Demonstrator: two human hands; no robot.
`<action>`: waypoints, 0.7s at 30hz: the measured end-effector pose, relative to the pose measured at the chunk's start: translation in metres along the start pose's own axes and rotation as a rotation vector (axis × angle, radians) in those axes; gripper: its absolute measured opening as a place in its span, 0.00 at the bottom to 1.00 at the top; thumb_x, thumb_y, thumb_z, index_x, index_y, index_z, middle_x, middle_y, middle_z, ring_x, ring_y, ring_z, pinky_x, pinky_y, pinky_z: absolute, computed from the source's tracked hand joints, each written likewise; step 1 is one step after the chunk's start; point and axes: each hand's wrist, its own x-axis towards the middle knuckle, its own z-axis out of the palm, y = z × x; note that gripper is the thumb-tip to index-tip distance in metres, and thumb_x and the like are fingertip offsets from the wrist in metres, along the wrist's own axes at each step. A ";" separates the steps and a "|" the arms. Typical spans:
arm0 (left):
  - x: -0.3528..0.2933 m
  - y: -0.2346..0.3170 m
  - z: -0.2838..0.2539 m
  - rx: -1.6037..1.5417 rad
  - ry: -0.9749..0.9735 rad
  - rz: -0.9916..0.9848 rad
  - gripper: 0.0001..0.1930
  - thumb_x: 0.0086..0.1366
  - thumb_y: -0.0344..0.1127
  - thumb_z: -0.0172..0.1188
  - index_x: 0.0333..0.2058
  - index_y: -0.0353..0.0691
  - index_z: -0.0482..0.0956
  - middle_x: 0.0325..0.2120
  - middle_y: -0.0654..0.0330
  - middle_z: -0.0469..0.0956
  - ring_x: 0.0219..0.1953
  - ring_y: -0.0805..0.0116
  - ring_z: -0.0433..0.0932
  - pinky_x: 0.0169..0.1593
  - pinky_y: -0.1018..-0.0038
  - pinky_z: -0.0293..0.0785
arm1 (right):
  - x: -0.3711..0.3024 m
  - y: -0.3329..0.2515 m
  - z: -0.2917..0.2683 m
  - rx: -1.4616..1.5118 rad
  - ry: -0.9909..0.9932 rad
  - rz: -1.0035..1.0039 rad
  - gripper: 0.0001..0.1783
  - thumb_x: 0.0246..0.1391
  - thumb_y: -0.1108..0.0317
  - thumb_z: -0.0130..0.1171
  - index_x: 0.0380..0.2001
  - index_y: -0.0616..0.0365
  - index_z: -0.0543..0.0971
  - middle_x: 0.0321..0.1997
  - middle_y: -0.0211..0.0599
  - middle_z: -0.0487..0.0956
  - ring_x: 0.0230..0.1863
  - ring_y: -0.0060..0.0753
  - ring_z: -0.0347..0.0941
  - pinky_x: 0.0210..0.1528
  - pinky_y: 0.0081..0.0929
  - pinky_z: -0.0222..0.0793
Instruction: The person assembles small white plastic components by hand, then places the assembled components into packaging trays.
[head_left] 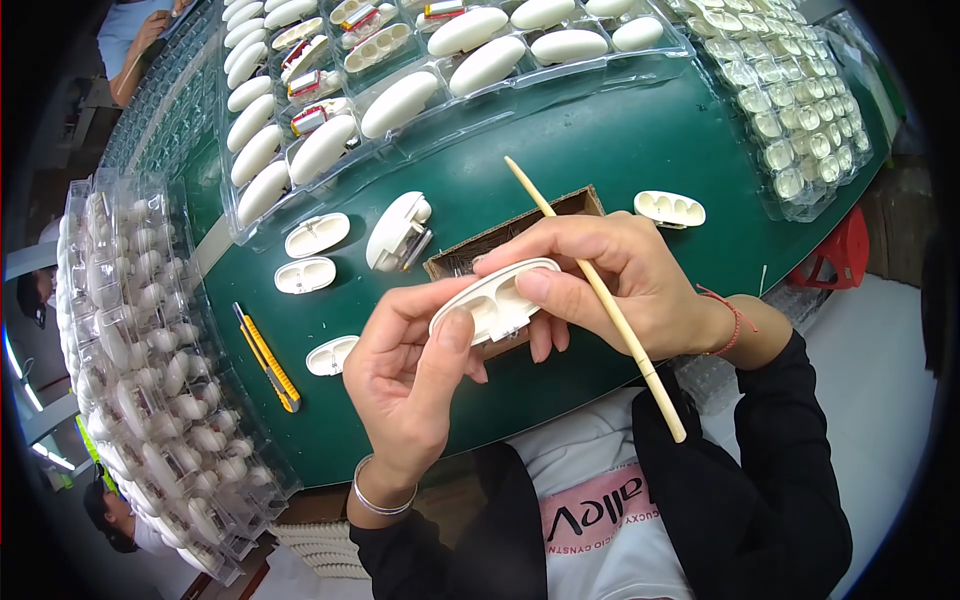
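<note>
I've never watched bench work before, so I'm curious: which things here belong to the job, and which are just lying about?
Likely in the job:
White shell, held by left hand and right hand
Wooden stick, in the right hand
Probably the similar loose shells

Apparently just lying about:
Yellow cutter, on the table
Red plastic object

1. A pink panel (600,505) on the person's white shirt (570,468) carries large black lettering, seen from above.
2. Smaller lettering runs in lines near that panel's lower edge in view.
3. The black jacket (765,485) borders the print at right.
4. Dark marks on the yellow cutter (268,360) are too small to read.
</note>
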 end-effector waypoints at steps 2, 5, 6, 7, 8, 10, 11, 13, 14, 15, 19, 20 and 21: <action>0.000 0.001 0.002 -0.049 0.007 0.088 0.15 0.66 0.26 0.56 0.50 0.26 0.70 0.37 0.53 0.79 0.30 0.78 0.75 0.31 0.83 0.73 | 0.000 0.003 0.002 0.004 0.037 -0.016 0.14 0.64 0.69 0.51 0.47 0.67 0.76 0.31 0.37 0.80 0.24 0.18 0.77 0.23 0.13 0.71; 0.000 -0.002 -0.002 0.002 -0.019 0.138 0.18 0.65 0.25 0.58 0.51 0.25 0.68 0.40 0.50 0.78 0.33 0.76 0.77 0.33 0.82 0.75 | 0.001 0.004 0.001 -0.008 0.061 -0.044 0.14 0.63 0.67 0.53 0.45 0.66 0.77 0.27 0.34 0.80 0.23 0.16 0.76 0.21 0.14 0.68; -0.001 -0.002 -0.002 0.030 -0.020 0.162 0.18 0.65 0.26 0.58 0.51 0.25 0.69 0.41 0.50 0.78 0.33 0.75 0.77 0.33 0.82 0.76 | 0.001 0.003 0.000 -0.027 0.050 -0.056 0.14 0.63 0.68 0.53 0.45 0.66 0.78 0.27 0.34 0.80 0.23 0.15 0.76 0.22 0.14 0.69; -0.001 -0.002 -0.002 0.030 -0.021 0.162 0.18 0.65 0.26 0.58 0.51 0.25 0.69 0.41 0.50 0.78 0.33 0.75 0.77 0.33 0.82 0.76 | 0.001 0.002 0.000 -0.028 0.052 -0.057 0.14 0.63 0.68 0.53 0.45 0.66 0.78 0.27 0.34 0.80 0.23 0.15 0.76 0.22 0.14 0.69; -0.001 -0.002 -0.002 0.053 -0.021 0.141 0.18 0.64 0.25 0.59 0.51 0.25 0.69 0.41 0.50 0.78 0.34 0.74 0.78 0.34 0.82 0.76 | 0.001 0.000 0.000 -0.015 0.066 -0.056 0.13 0.63 0.67 0.54 0.45 0.66 0.78 0.27 0.34 0.80 0.23 0.15 0.76 0.22 0.14 0.69; -0.002 -0.004 -0.003 0.077 -0.024 0.121 0.18 0.64 0.25 0.60 0.50 0.25 0.69 0.41 0.50 0.77 0.35 0.74 0.78 0.35 0.82 0.77 | 0.000 0.000 0.000 -0.003 0.084 -0.056 0.13 0.63 0.67 0.54 0.45 0.66 0.78 0.27 0.34 0.80 0.23 0.16 0.76 0.22 0.13 0.68; -0.002 -0.008 -0.005 0.148 -0.027 0.182 0.18 0.63 0.25 0.61 0.49 0.25 0.70 0.41 0.50 0.77 0.35 0.73 0.78 0.36 0.82 0.77 | 0.000 0.000 -0.001 0.033 0.066 -0.061 0.14 0.63 0.66 0.55 0.45 0.66 0.78 0.27 0.34 0.80 0.23 0.16 0.75 0.22 0.13 0.68; -0.003 -0.009 -0.004 0.225 -0.029 0.247 0.17 0.62 0.24 0.62 0.49 0.25 0.71 0.40 0.50 0.77 0.36 0.73 0.79 0.36 0.82 0.77 | 0.001 0.001 0.000 0.094 0.041 -0.098 0.15 0.62 0.64 0.56 0.44 0.66 0.79 0.27 0.33 0.80 0.21 0.15 0.74 0.20 0.12 0.67; -0.004 -0.009 -0.002 0.242 0.004 0.244 0.18 0.61 0.23 0.62 0.49 0.25 0.71 0.40 0.51 0.77 0.34 0.73 0.78 0.36 0.81 0.77 | 0.000 0.000 -0.001 0.094 0.041 -0.101 0.15 0.62 0.64 0.56 0.44 0.66 0.79 0.27 0.33 0.80 0.21 0.15 0.74 0.20 0.12 0.67; -0.004 -0.009 0.001 0.256 0.032 0.241 0.18 0.60 0.22 0.63 0.49 0.26 0.71 0.39 0.51 0.78 0.33 0.73 0.78 0.36 0.81 0.77 | -0.001 -0.004 -0.003 0.076 0.008 -0.048 0.14 0.63 0.66 0.55 0.45 0.66 0.78 0.28 0.35 0.81 0.22 0.16 0.75 0.21 0.12 0.69; 0.007 -0.007 0.007 0.559 -0.013 0.549 0.22 0.54 0.18 0.65 0.49 0.32 0.76 0.36 0.52 0.76 0.29 0.72 0.75 0.32 0.79 0.76 | 0.000 -0.008 -0.006 0.029 -0.005 0.052 0.13 0.63 0.68 0.54 0.45 0.65 0.79 0.25 0.36 0.80 0.20 0.15 0.73 0.19 0.12 0.67; 0.009 -0.009 0.005 0.557 -0.020 0.551 0.22 0.54 0.18 0.65 0.49 0.32 0.76 0.36 0.52 0.76 0.29 0.72 0.75 0.32 0.79 0.76 | 0.000 -0.008 -0.007 0.040 -0.024 0.068 0.13 0.64 0.67 0.53 0.45 0.65 0.79 0.26 0.35 0.80 0.19 0.15 0.73 0.18 0.12 0.66; 0.013 -0.011 0.007 0.654 -0.027 0.662 0.20 0.53 0.18 0.65 0.47 0.35 0.78 0.36 0.52 0.76 0.29 0.72 0.75 0.30 0.80 0.75 | -0.001 -0.008 -0.007 0.036 -0.012 0.064 0.13 0.64 0.67 0.53 0.45 0.65 0.79 0.26 0.35 0.80 0.19 0.15 0.73 0.18 0.12 0.66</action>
